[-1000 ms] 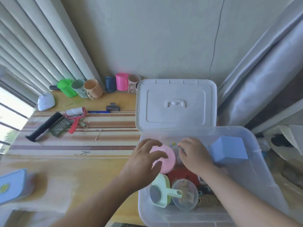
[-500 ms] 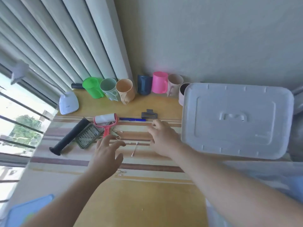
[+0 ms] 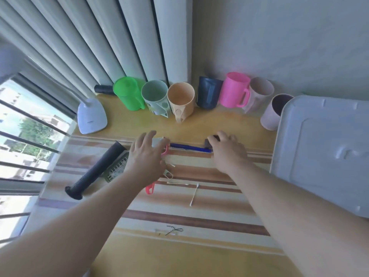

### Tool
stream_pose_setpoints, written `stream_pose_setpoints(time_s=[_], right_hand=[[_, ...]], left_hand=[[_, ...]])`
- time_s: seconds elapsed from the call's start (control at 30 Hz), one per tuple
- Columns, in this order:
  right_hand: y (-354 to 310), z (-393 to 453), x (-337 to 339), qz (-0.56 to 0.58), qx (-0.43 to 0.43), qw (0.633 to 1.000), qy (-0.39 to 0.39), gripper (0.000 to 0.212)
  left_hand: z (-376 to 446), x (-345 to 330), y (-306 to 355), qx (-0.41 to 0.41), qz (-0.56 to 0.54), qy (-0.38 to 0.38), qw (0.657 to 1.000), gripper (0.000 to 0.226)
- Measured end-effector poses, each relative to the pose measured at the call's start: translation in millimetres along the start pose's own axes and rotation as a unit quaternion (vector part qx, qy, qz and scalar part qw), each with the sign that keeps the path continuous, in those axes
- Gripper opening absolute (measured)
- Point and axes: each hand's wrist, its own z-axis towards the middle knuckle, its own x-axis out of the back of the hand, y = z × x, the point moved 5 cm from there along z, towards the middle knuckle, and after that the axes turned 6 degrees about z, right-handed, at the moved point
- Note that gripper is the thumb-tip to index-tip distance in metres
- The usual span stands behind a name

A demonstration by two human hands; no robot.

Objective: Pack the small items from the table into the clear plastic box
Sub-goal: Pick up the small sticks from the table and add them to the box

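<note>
Both hands, lately inside the clear plastic box (now out of view), have crossed to the far striped cloth: left hand (image 3: 146,156) spread, ungrasping, over the pink-handled lint roller (image 3: 157,168); right hand (image 3: 227,150) reaching the small dark clip (image 3: 208,142), grasp unclear, beside the blue pen (image 3: 189,147).

You see seven mugs lined along the wall, from the green mug (image 3: 127,94) to the pink mug (image 3: 235,89), beside a white lamp base (image 3: 91,116).
</note>
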Motion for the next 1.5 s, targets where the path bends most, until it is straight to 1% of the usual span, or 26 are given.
stream_pose_setpoints(time_s=[0.03, 0.07, 0.17, 0.27, 0.33, 0.4, 0.47, 0.53, 0.63, 0.73, 0.8, 0.9, 0.93, 1.0, 1.03, 1.07, 1.1, 1.13, 1.2, 1.27, 1.37, 1.4, 1.43, 1.5], right_hand=[[1.0, -1.8, 0.3, -0.016, 0.011, 1.000, 0.007, 0.041], [1.9, -5.7, 0.3, -0.020, 0.021, 1.000, 0.012, 0.033], [12.1, -23.7, -9.0, 0.027, 0.019, 0.999, 0.024, 0.021], [25.5, -50.2, -24.6, 0.101, -0.015, 0.995, 0.022, 0.026], [31.8, -68.2, -30.2, 0.134, -0.038, 0.990, 0.033, 0.026], [35.7, -84.9, -32.6, 0.155, -0.049, 0.986, 0.041, 0.029], [38.6, -100.5, -33.1, 0.179, -0.057, 0.981, 0.042, 0.030], [38.3, -115.0, -32.4, 0.194, -0.054, 0.979, 0.035, 0.028], [32.3, -138.4, -31.1, 0.220, -0.050, 0.974, 0.015, 0.025], [24.0, -165.0, -33.1, 0.236, -0.047, 0.971, 0.002, 0.025], [20.3, -184.6, -35.2, 0.239, -0.044, 0.970, 0.003, 0.025], [16.1, -213.0, -41.7, 0.250, -0.045, 0.967, -0.012, 0.028], [15.2, -221.4, -44.8, 0.254, -0.046, 0.966, -0.020, 0.029], [14.7, -235.9, -49.8, 0.259, -0.049, 0.964, -0.037, 0.033], [15.3, -241.4, -51.9, 0.261, -0.052, 0.963, -0.043, 0.036], [16.3, -245.8, -53.6, 0.266, -0.057, 0.961, -0.050, 0.037], [17.5, -249.4, -55.0, 0.271, -0.062, 0.959, -0.055, 0.037], [18.5, -252.3, -56.6, 0.275, -0.064, 0.957, -0.059, 0.036], [19.4, -255.9, -59.4, 0.282, -0.064, 0.955, -0.064, 0.035], [19.3, -257.6, -62.6, 0.289, -0.064, 0.953, -0.070, 0.035], [17.4, -259.8, -68.7, 0.294, -0.064, 0.951, -0.075, 0.035], [16.4, -260.6, -71.9, 0.296, -0.064, 0.950, -0.076, 0.035], [15.4, -261.8, -75.7, 0.296, -0.062, 0.950, -0.077, 0.036], [12.7, -263.8, -83.2, 0.280, -0.051, 0.955, -0.083, 0.038]], left_hand=[[3.4, -1.7, 8.9, -0.016, 0.005, 0.000, 1.000, 0.064], [6.9, -3.2, 18.3, -0.035, 0.013, 0.000, 0.999, 0.066], [23.6, -8.0, 48.3, -0.095, 0.035, -0.010, 0.995, 0.065], [39.4, -14.8, 69.3, -0.117, 0.053, -0.025, 0.991, 0.052], [40.0, -17.7, 79.8, -0.137, 0.113, -0.023, 0.984, 0.037], [31.4, -21.8, 88.1, -0.166, 0.166, -0.032, 0.971, 0.028], [16.1, -27.9, 95.6, -0.197, 0.184, -0.047, 0.962, 0.026], [-4.8, -36.4, 101.3, -0.224, 0.181, -0.057, 0.956, 0.029], [-35.0, -52.0, 104.0, -0.237, 0.165, -0.092, 0.953, 0.034], [-60.8, -66.5, 103.0, -0.221, 0.150, -0.120, 0.956, 0.030], [-80.9, -77.0, 104.8, -0.215, 0.131, -0.137, 0.958, 0.030], [-112.4, -86.1, 114.7, -0.223, 0.093, -0.148, 0.959, 0.025], [-119.7, -83.2, 118.0, -0.215, 0.064, -0.142, 0.964, 0.022], [-129.5, -70.5, 118.0, -0.156, -0.032, -0.105, 0.982, 0.012], [-131.6, -63.0, 112.4, -0.095, -0.089, -0.088, 0.988, 0.008], [-133.7, -60.3, 102.1, -0.034, -0.137, -0.073, 0.987, 0.008], [-136.8, -59.0, 89.9, 0.026, -0.174, -0.070, 0.982, 0.014], [-139.8, -61.1, 77.8, 0.066, -0.189, -0.088, 0.976, 0.023], [-147.6, -67.2, 61.5, 0.068, -0.129, -0.140, 0.979, 0.043], [-158.9, -70.9, 53.0, 0.073, -0.083, -0.182, 0.977, 0.056], [-173.9, -77.9, 58.4, 0.070, -0.063, -0.224, 0.970, 0.080], [-177.9, -80.7, 63.9, 0.062, -0.067, -0.230, 0.969, 0.081], [-181.6, -80.7, 72.3, 0.051, -0.070, -0.228, 0.970, 0.075], [-185.8, -80.9, 83.3, 0.051, -0.073, -0.210, 0.974, 0.052]])
